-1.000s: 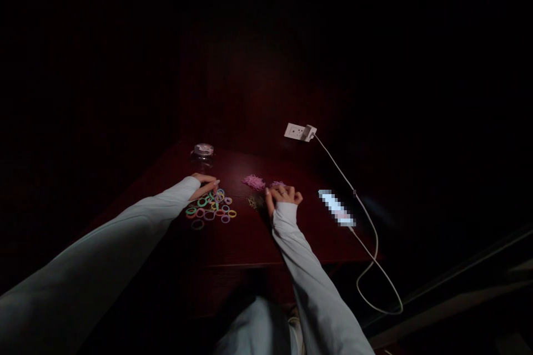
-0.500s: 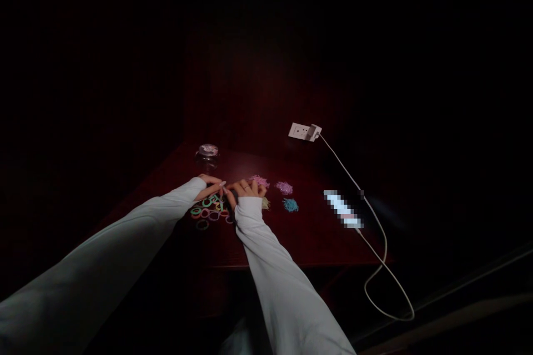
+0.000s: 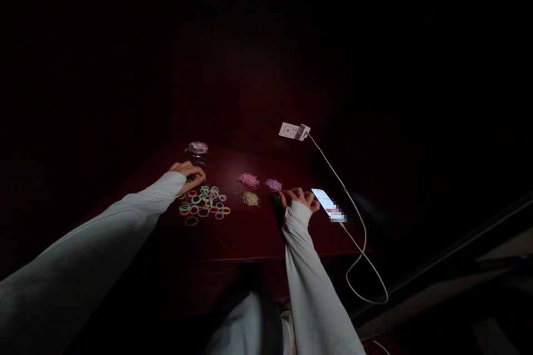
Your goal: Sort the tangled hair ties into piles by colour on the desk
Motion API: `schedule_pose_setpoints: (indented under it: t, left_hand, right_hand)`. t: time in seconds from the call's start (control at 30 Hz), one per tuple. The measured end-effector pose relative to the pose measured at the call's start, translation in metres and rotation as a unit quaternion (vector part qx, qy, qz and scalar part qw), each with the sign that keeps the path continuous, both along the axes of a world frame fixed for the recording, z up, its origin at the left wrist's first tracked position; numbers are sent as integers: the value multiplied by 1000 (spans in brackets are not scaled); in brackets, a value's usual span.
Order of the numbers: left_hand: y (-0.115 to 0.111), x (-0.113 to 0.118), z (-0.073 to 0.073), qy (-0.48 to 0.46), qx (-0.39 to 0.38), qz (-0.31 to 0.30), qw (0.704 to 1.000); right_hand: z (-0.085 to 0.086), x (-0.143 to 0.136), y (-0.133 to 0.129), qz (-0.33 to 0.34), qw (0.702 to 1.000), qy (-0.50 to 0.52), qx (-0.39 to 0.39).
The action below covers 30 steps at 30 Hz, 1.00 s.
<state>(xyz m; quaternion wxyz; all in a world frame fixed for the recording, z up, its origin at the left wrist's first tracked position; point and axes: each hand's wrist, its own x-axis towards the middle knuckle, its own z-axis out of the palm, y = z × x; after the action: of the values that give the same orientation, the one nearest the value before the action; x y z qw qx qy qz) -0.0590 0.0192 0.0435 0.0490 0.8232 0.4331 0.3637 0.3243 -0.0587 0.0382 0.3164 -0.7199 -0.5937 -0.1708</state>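
My left hand (image 3: 189, 173) is curled, fingers drawn together, at the left edge of a loose spread of coloured hair ties (image 3: 204, 211) on the dark red table. Whatever its fingertips may hold is too small to see. My right hand (image 3: 298, 199) is lowered to the table between a purple pile of small elastic bands (image 3: 273, 184) and the lit phone. Its fingers are bent down and closed, their tips partly hidden. The blue pile is hidden behind this hand. Pink bands (image 3: 249, 179) and pale yellow bands (image 3: 251, 198) lie heaped between my hands.
A clear lidded jar (image 3: 197, 153) stands behind my left hand. At the right lies a phone (image 3: 325, 202), its white cable (image 3: 362, 216) running to a charger in the wall socket (image 3: 291, 131) and looping past the table's edge. The surroundings are very dark.
My hands were together above the hair ties and have parted. The right moved right to the blue pile, covering it; the left drew back left. The view has shifted slightly.
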Motion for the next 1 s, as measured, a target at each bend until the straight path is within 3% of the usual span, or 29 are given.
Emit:
schedule_pose_setpoints:
  t: [0.1,0.2,0.3,0.43,0.53,0.8,1.0]
  left_hand:
    - [1,-1,-2,22,7,2,1000]
    - [3,-2,-1,31,6,-73,997]
    - [5,-1,0,28,12,-141,990]
    - [5,1,-1,27,25,-160,986]
    - [7,0,-3,39,28,-147,988]
    - [22,-23,0,62,20,-3,998]
    - [34,-19,-12,41,-1,-19,999]
  right_hand:
    - [2,12,-8,-35,999,-34,-21]
    - [2,2,-11,-35,997,-63,-8]
    - [2,-25,-12,38,993,-108,-4]
    - [0,-66,-11,166,975,-148,-25]
    - [1,-95,-3,244,960,-130,-52]
    - [24,-147,49,429,892,-31,-135]
    - [6,-155,67,476,866,23,-155]
